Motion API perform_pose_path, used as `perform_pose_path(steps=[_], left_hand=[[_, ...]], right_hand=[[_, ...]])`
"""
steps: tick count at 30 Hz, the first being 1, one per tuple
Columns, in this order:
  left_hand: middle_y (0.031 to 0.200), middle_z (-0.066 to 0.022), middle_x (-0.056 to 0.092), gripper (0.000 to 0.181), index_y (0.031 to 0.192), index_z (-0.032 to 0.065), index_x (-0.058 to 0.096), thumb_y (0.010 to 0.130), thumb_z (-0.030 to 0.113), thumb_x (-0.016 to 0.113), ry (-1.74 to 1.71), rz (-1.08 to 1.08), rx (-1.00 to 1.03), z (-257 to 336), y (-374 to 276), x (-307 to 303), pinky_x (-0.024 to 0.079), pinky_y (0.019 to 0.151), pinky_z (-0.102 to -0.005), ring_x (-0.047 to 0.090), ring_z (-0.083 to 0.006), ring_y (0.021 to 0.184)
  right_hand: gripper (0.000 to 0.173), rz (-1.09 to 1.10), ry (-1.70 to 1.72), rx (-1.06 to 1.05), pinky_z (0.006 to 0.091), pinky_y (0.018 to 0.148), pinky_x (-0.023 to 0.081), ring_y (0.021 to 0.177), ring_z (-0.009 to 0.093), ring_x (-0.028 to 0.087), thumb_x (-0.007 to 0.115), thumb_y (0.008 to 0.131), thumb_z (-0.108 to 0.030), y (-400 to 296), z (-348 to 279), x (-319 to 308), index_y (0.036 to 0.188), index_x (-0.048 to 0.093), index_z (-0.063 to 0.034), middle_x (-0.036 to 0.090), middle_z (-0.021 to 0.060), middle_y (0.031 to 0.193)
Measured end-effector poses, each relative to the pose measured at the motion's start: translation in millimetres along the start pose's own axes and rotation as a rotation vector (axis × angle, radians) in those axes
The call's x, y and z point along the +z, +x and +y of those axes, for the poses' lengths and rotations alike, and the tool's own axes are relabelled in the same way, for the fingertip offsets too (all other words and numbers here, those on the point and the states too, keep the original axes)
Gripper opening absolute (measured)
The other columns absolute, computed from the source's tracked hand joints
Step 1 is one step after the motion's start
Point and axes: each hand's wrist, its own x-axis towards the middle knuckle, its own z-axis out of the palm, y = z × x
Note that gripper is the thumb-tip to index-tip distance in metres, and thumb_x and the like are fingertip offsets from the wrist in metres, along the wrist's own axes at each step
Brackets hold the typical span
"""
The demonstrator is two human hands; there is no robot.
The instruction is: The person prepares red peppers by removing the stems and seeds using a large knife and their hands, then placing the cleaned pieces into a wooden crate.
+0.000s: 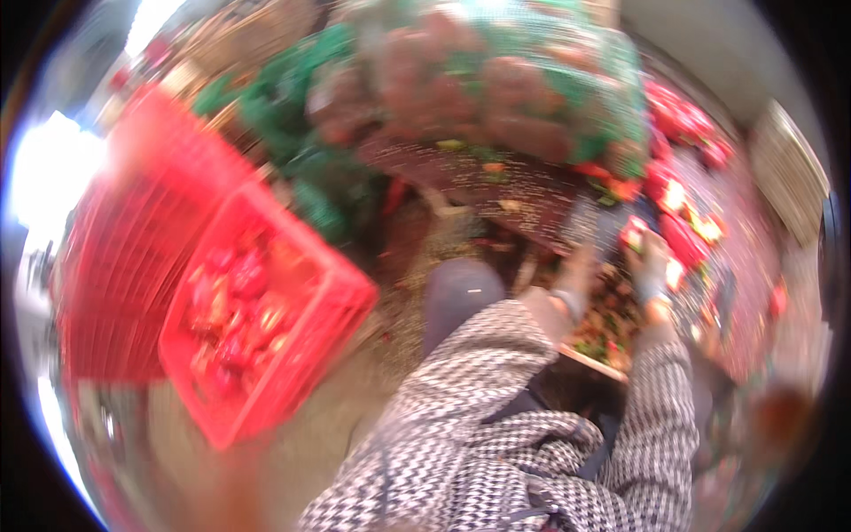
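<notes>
My right hand (649,259) has its fingers at a red pepper (633,233) with a pale patch and appears to grip it; motion blurs the grip. Just left of it, my left hand (580,269) reaches over the edge of a dark red work surface (465,169). Blur hides its fingertips, so I cannot tell whether it holds anything. More red peppers (685,243) lie to the right of my right hand, some showing pale insides. Below both hands, a container (608,322) holds brown, green and red plant scraps.
At left, a red plastic crate (332,299) holds several red peppers (233,299), beside another red crate (126,266). Full green mesh sacks (505,86) sit at the far side. Pale seeds and scraps litter the surface. A pale slatted crate (788,173) stands at right.
</notes>
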Motion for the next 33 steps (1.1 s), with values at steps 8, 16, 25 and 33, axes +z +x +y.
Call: perform_pose_path(steps=[8,16,25,33], left_hand=[[0.106,-0.0004,0.059,0.044,0.125,0.0217,0.055,0.091,0.050,0.057,0.184,0.101,-0.136,-24.5,48.0,11.6,0.045,0.069,-0.0387,0.059,-0.0164,0.090],[0.115,-0.0042,0.060,0.052,0.129,0.0179,0.053,0.089,0.048,0.066,-0.164,-0.334,-0.171,13.9,10.5,17.7,0.051,0.075,-0.0366,0.060,-0.0203,0.093],[0.101,-0.0067,0.062,0.037,0.120,0.0133,0.055,0.090,0.026,0.072,-0.083,-0.159,0.016,-19.1,17.7,1.7,0.054,0.075,-0.0380,0.063,-0.0197,0.089],[0.116,-0.0053,0.062,0.040,0.121,0.0092,0.057,0.091,0.034,0.063,-0.203,-0.331,-0.082,-29.4,45.5,-60.6,0.047,0.099,-0.0368,0.055,-0.0150,0.113]], right_hand=[[0.040,-0.274,0.075,-0.011,0.0452,0.083,0.049,0.095,0.039,0.060,0.071,0.074,-0.013,7.8,-21.2,-24.1,0.110,0.059,-0.0036,0.062,0.0183,0.102],[0.039,-0.385,0.804,0.387,0.0257,0.076,0.050,0.086,0.010,0.061,0.067,0.076,-0.002,-1.9,-65.3,-51.9,0.113,0.059,0.0010,0.065,0.0033,0.096],[0.038,-0.633,1.041,0.287,0.0273,0.084,0.048,0.094,0.012,0.061,0.069,0.073,0.002,-30.1,-105.2,-80.0,0.110,0.063,0.0019,0.066,0.0056,0.107],[0.034,-0.331,0.520,-0.013,0.0423,0.083,0.049,0.093,0.035,0.061,0.071,0.078,-0.018,-46.8,-107.3,-49.4,0.106,0.063,-0.0010,0.063,0.0183,0.099]])
